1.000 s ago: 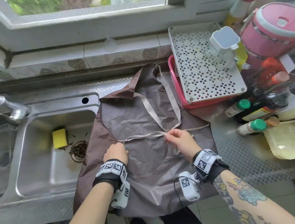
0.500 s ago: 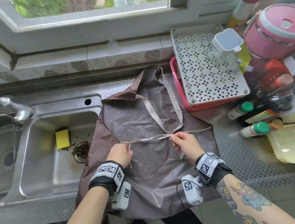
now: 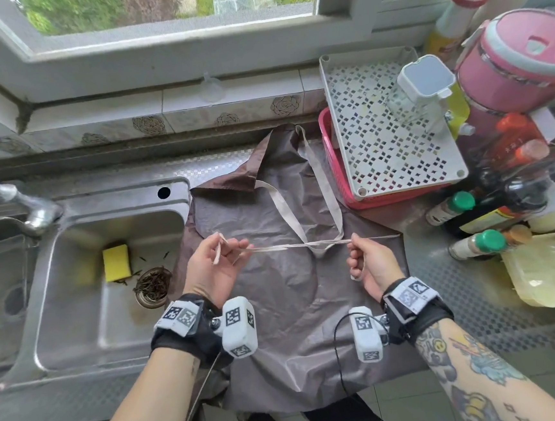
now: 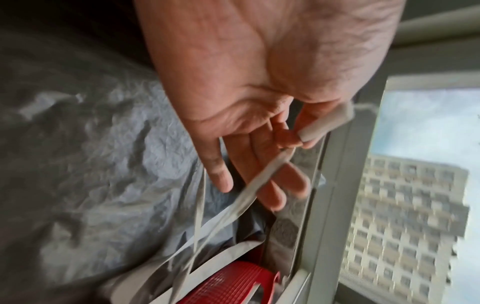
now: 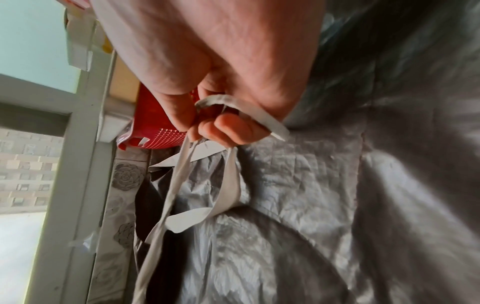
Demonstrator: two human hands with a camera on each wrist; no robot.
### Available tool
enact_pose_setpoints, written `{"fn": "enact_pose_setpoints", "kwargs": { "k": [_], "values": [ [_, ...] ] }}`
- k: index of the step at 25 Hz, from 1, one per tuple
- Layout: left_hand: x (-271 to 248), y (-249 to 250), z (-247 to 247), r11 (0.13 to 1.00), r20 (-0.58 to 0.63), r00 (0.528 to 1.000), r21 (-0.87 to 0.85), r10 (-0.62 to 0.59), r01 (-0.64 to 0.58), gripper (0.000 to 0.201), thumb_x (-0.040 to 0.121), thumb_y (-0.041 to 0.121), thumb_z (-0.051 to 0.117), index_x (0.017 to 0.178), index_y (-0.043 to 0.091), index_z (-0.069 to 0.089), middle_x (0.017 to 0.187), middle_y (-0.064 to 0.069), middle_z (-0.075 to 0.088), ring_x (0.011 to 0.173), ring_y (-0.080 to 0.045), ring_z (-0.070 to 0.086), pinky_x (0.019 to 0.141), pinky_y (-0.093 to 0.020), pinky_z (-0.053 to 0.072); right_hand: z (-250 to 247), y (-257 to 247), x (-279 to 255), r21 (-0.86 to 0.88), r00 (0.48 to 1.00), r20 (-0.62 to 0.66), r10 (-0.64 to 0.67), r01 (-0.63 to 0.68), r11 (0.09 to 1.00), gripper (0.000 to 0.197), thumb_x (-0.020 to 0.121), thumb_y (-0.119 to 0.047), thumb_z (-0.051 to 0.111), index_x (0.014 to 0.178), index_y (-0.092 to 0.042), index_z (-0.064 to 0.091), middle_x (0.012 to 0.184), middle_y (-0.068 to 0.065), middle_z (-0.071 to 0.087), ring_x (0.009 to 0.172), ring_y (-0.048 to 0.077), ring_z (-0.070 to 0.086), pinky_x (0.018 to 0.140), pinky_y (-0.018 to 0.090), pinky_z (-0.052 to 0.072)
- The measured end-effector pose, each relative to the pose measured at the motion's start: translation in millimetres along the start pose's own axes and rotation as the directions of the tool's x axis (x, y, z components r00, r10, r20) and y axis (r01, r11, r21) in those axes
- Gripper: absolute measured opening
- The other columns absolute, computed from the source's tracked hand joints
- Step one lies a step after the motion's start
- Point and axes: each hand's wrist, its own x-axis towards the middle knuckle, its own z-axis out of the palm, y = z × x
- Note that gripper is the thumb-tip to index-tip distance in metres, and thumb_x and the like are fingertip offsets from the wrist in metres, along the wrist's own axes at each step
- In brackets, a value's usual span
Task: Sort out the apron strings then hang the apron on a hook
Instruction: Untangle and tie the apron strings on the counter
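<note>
A grey-brown apron [image 3: 287,296] lies spread on the steel counter, its bib toward the window and its hem over the front edge. Its beige neck strap [image 3: 307,217] loops across the bib. Two thin waist strings [image 3: 299,246] stretch taut between my hands above the cloth. My left hand [image 3: 218,259] is raised palm-up and pinches one string end [image 4: 319,125] between thumb and forefinger, other fingers loose. My right hand [image 3: 364,259] grips the other string [image 5: 241,109] in curled fingers, its tail hanging from the fist. No hook shows in any view.
A steel sink [image 3: 75,295] with a yellow sponge [image 3: 116,263] and a tap [image 3: 27,208] lies left. A white perforated tray on a red basket [image 3: 340,178], a pink cooker [image 3: 521,61] and several bottles [image 3: 473,245] crowd the right side. The window sill runs behind.
My hands have lifted off the apron and moved apart, pulling the strings taut. The left hand turned palm-up with a string end in its pinch.
</note>
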Motion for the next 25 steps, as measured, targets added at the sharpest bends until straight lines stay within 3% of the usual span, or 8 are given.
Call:
{"fn": "enact_pose_setpoints", "kwargs": {
  "k": [5, 8, 10, 12, 15, 17, 21, 25],
  "values": [
    [4, -23, 21, 0.890, -0.049, 0.992, 0.448, 0.115, -0.081, 0.020, 0.095, 0.013, 0.051, 0.074, 0.016, 0.050, 0.055, 0.001, 0.041, 0.039, -0.006, 0.040, 0.050, -0.025, 0.050, 4, -7, -21, -0.018, 0.975, 0.025, -0.222, 0.223, 0.975, 0.028, 0.086, -0.012, 0.056, 0.058, -0.013, 0.053, 0.052, 0.001, 0.043, 0.043, 0.012, 0.037, 0.035, 0.019, 0.020],
    [5, -28, 23, 0.540, 0.057, 0.988, 0.832, 0.146, -0.128, 0.018, 0.089, 0.020, 0.060, 0.072, 0.018, 0.053, 0.049, 0.005, 0.054, 0.038, -0.006, 0.045, 0.051, -0.027, 0.039, 6, -11, -32, 0.156, 0.958, 0.170, -0.232, 0.207, 0.966, 0.035, 0.085, -0.003, 0.051, 0.053, -0.014, 0.060, 0.052, -0.001, 0.055, 0.051, 0.010, 0.046, 0.042, 0.019, 0.030],
    [3, -30, 23, 0.237, 0.118, 0.988, 0.962, 0.097, -0.139, 0.022, 0.083, 0.036, 0.063, 0.074, 0.023, 0.047, 0.054, 0.004, 0.063, 0.048, -0.012, 0.058, 0.058, -0.031, 0.045, 7, -13, -33, 0.168, 0.944, 0.259, -0.205, 0.165, 0.972, 0.036, 0.083, -0.002, 0.048, 0.054, -0.011, 0.068, 0.061, 0.004, 0.063, 0.054, 0.008, 0.049, 0.046, 0.019, 0.034],
    [-3, -32, 25, -0.070, 0.153, 0.987, 0.986, 0.047, -0.150, 0.031, 0.076, 0.053, 0.058, 0.075, 0.025, 0.044, 0.060, 0.004, 0.066, 0.065, -0.019, 0.065, 0.070, -0.035, 0.049, 9, -14, -34, 0.057, 0.927, 0.320, -0.196, 0.188, 0.981, 0.031, 0.078, -0.006, 0.050, 0.052, -0.009, 0.068, 0.065, 0.010, 0.062, 0.057, 0.010, 0.049, 0.046, 0.023, 0.035],
    [-6, -31, 31, -0.308, 0.160, 0.987, 0.940, 0.018, -0.147, 0.036, 0.075, 0.059, 0.053, 0.069, 0.024, 0.047, 0.057, 0.009, 0.059, 0.076, -0.023, 0.065, 0.078, -0.037, 0.050, 12, -12, -32, -0.175, 0.923, 0.327, -0.202, 0.269, 0.947, 0.019, 0.070, -0.011, 0.057, 0.051, -0.009, 0.054, 0.048, 0.008, 0.056, 0.045, 0.016, 0.048, 0.040, 0.022, 0.032],
    [-9, -29, 34, -0.369, 0.164, 0.986, 0.916, -0.009, -0.156, 0.030, 0.073, 0.052, 0.060, 0.068, 0.025, 0.048, 0.062, 0.009, 0.058, 0.079, -0.022, 0.063, 0.077, -0.036, 0.050, 14, -9, -28, -0.383, 0.911, 0.335, -0.239, 0.364, 0.849, 0.018, 0.070, -0.010, 0.062, 0.058, -0.012, 0.049, 0.046, 0.007, 0.050, 0.038, 0.014, 0.042, 0.041, 0.022, 0.032],
    [-18, -24, 32, -0.415, 0.197, 0.974, 0.881, -0.114, -0.227, 0.024, 0.074, 0.029, 0.066, 0.064, 0.023, 0.045, 0.074, 0.000, 0.061, 0.085, -0.027, 0.059, 0.070, -0.031, 0.042, 17, -8, -30, -0.718, 0.813, 0.488, -0.317, 0.580, 0.383, 0.022, 0.067, -0.026, 0.069, 0.065, -0.022, 0.047, 0.052, -0.006, 0.046, 0.050, 0.008, 0.040, 0.057, 0.027, 0.037],
    [-13, -29, 24, -0.525, 0.172, 0.982, 0.830, -0.083, -0.190, 0.016, 0.081, 0.027, 0.058, 0.084, 0.011, 0.056, 0.096, -0.016, 0.065, 0.096, -0.036, 0.060, 0.083, -0.041, 0.050, 17, -13, -37, -0.718, 0.750, 0.623, -0.223, 0.661, 0.219, 0.025, 0.069, -0.042, 0.073, 0.075, -0.023, 0.059, 0.056, -0.006, 0.054, 0.055, 0.005, 0.048, 0.058, 0.019, 0.037]
  ]
}}
